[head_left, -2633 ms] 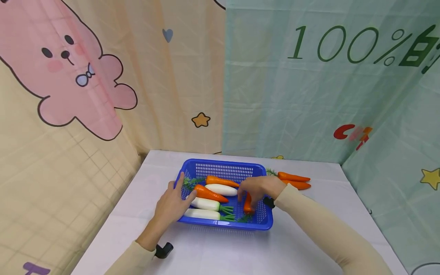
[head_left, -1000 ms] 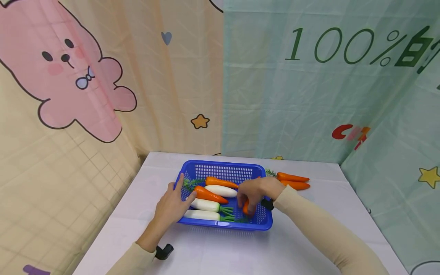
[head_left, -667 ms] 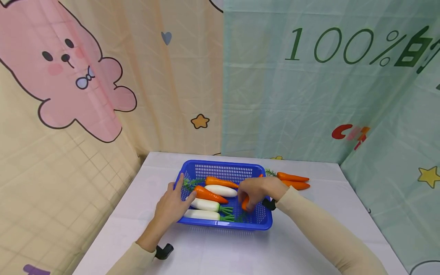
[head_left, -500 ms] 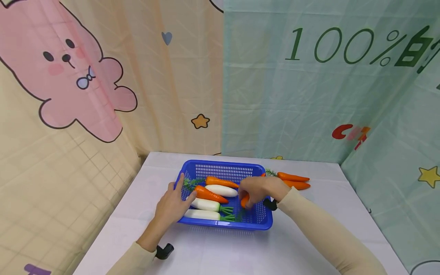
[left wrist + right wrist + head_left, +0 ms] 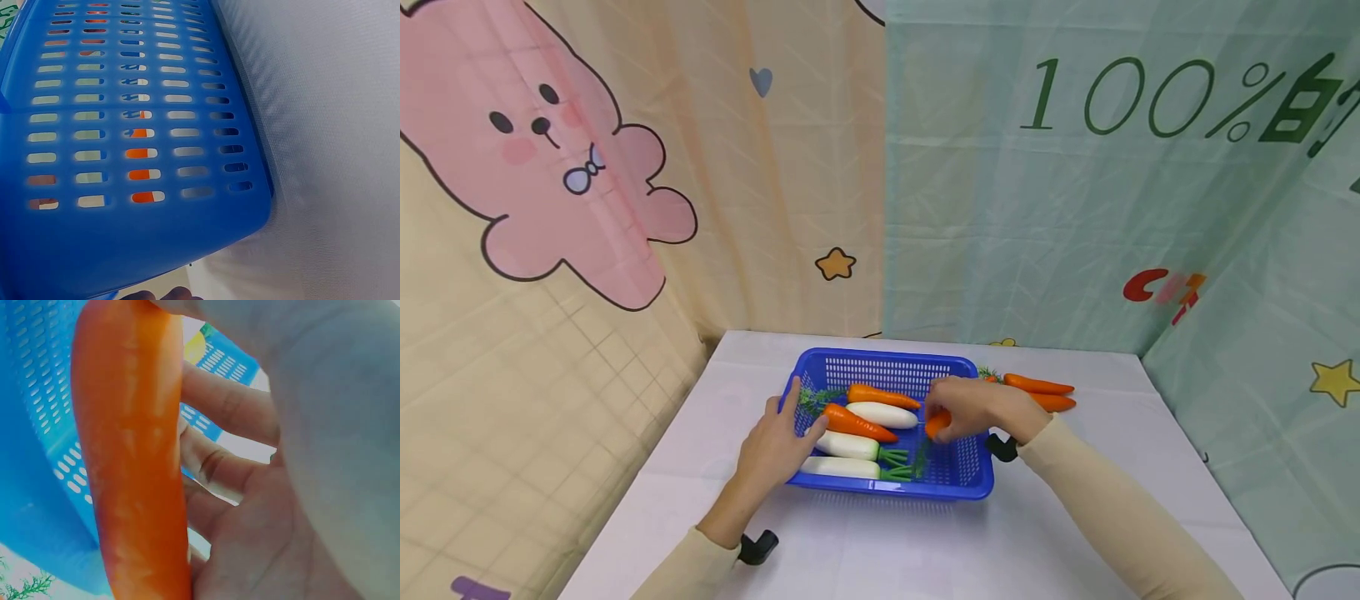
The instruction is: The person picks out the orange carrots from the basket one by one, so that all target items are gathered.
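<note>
A blue plastic basket (image 5: 887,490) stands on the table. My left hand (image 5: 778,446) holds its left rim, thumb inside and fingers along the outer side. With my right hand (image 5: 973,408) I grip a carrot (image 5: 937,423) above the basket's right half; its green top hangs down and most of it is hidden by the hand. The right wrist view shows this carrot (image 5: 134,450) close up against the fingers. Inside the basket lie an orange carrot (image 5: 883,396) at the back, another carrot (image 5: 859,423) near my left thumb, and white radishes (image 5: 882,414), two with green stems in front.
Two more carrots (image 5: 1037,385) lie on the white-covered table (image 5: 880,550) just right of the basket. Patterned cloth curtains (image 5: 1022,208) hang behind and at both sides of the table. Both wrists wear black mounts.
My right hand has taken hold of the carrot at the basket's right end, turned it, and lifted it slightly up and to the right. My left hand stays on the rim.
</note>
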{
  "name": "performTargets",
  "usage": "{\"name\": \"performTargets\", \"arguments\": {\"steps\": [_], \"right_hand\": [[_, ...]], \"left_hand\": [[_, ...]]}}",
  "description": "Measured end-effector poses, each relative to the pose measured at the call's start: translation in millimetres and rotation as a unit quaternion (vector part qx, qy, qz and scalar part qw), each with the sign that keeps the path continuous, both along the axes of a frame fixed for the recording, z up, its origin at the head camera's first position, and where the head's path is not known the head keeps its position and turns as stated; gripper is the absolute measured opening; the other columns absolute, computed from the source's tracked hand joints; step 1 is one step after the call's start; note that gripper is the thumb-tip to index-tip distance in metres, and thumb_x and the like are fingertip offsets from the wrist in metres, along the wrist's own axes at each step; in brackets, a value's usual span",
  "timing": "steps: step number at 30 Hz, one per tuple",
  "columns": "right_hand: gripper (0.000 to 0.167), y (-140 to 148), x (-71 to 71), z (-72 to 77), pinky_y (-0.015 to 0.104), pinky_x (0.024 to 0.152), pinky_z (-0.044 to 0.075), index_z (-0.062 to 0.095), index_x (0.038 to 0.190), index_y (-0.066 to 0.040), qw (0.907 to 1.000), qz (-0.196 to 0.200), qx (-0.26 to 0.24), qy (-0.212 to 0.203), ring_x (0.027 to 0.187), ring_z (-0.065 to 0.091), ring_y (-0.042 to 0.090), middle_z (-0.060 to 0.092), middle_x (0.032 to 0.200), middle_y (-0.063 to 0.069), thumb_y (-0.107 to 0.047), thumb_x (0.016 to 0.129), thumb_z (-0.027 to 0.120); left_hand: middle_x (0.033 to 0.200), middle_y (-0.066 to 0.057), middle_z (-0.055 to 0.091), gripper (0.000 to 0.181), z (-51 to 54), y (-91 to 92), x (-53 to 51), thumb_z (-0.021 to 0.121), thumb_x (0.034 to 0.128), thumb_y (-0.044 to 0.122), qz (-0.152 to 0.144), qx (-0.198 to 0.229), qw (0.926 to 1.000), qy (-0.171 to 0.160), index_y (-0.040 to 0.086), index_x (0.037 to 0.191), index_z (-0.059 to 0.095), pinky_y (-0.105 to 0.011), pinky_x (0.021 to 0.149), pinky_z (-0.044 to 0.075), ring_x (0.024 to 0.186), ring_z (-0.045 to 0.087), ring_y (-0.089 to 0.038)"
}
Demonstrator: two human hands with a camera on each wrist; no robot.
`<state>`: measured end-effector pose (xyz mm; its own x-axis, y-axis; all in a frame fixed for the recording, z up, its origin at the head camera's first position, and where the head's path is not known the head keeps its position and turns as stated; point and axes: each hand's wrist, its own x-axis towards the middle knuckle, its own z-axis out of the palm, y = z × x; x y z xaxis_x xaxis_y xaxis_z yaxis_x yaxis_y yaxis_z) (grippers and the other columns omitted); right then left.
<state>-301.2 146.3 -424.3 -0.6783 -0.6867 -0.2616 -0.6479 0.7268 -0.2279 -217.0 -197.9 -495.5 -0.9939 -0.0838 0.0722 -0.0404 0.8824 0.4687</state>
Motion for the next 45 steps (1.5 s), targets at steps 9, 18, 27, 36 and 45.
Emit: {"name": "performTargets", "arguments": {"steps": [9,18,27,36,45], "right_hand": [[0.021,12.8,0.7,1.4,0.037,0.098,0.066,0.085,0.122,-0.019,0.9991,-0.013,-0.040,0.002,0.100,0.066,0.013,0.077,0.107,-0.008,-0.030,0.105,0.089],[0.025,24.2,2.2,4.0,0.036,0.096,0.067,0.084,0.127,-0.018,0.9973,-0.023,-0.069,0.014,0.104,0.067,0.013,0.079,0.116,-0.005,-0.030,0.106,0.087],[0.036,35.7,4.5,5.9,0.043,0.104,0.068,0.081,0.137,-0.015,0.9951,-0.039,-0.083,0.037,0.116,0.070,0.018,0.079,0.129,0.001,-0.039,0.109,0.084],[0.041,44.1,4.3,3.1,0.048,0.111,0.068,0.080,0.142,-0.014,0.9912,-0.062,-0.109,0.043,0.123,0.072,0.022,0.078,0.134,0.003,-0.039,0.110,0.083],[0.038,55.1,6.3,2.9,0.047,0.109,0.069,0.080,0.141,-0.015,0.9875,-0.075,-0.131,0.045,0.122,0.072,0.022,0.077,0.136,0.005,-0.038,0.110,0.083]], "left_hand": [[0.167,-0.041,0.051,0.101,0.9,0.8,-0.4,0.068,0.1123,0.060,0.000,-0.002,1.0000,-0.003,0.010,0.187,0.021,-0.067,0.098,0.071,0.123,0.076,-0.056],[0.168,-0.041,0.050,0.102,-1.7,-0.6,-0.3,0.067,0.1127,0.061,0.001,-0.002,1.0000,-0.002,0.010,0.187,0.020,-0.066,0.098,0.071,0.122,0.076,-0.056],[0.166,-0.042,0.051,0.101,-1.4,-0.7,-0.3,0.068,0.1126,0.060,-0.001,0.003,1.0000,-0.002,0.009,0.187,0.020,-0.065,0.094,0.071,0.118,0.076,-0.055],[0.166,-0.041,0.052,0.101,-1.4,-1.1,-0.8,0.068,0.1122,0.059,0.000,-0.001,1.0000,-0.003,0.010,0.187,0.021,-0.065,0.094,0.071,0.116,0.076,-0.054],[0.164,-0.041,0.053,0.102,-1.5,-1.0,-1.3,0.069,0.1118,0.059,0.000,-0.004,1.0000,-0.002,0.010,0.187,0.021,-0.063,0.092,0.072,0.112,0.076,-0.050]]}}
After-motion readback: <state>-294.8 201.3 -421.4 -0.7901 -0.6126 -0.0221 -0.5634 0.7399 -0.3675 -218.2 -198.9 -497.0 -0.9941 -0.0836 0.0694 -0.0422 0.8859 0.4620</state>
